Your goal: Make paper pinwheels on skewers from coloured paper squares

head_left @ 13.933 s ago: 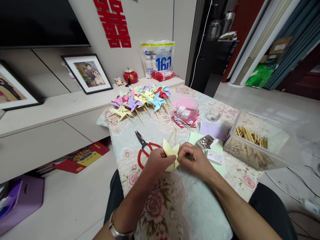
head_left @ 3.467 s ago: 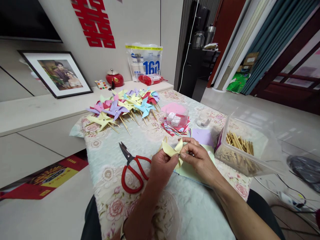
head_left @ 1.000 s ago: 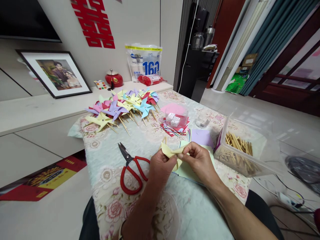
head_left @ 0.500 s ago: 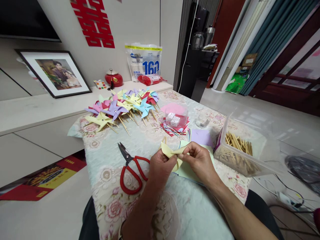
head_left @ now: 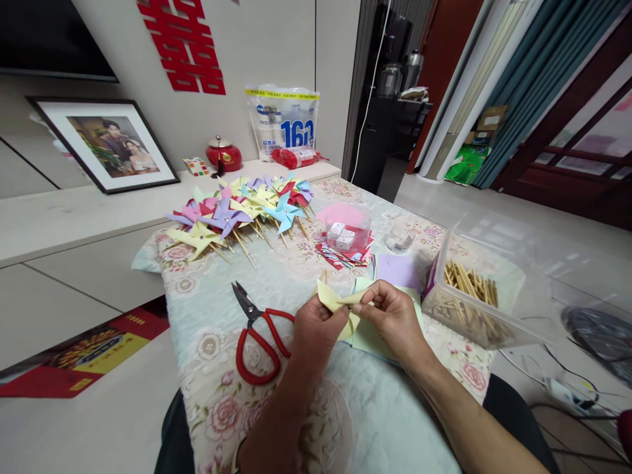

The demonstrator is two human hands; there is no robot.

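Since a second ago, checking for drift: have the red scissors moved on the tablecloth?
No. The red scissors lie in the same spot on the floral tablecloth, left of the left hand.

Both forearms are extended forward from the lower edge of view and converge. The left hand is held with knuckles up, fingers curled and pinched shut. The right hand is set just beside it, fingers bent inward, pinched.

Your left hand and right hand pinch a pale yellow paper pinwheel between them, red-handled scissors just left, a clear box of sticks to the right.
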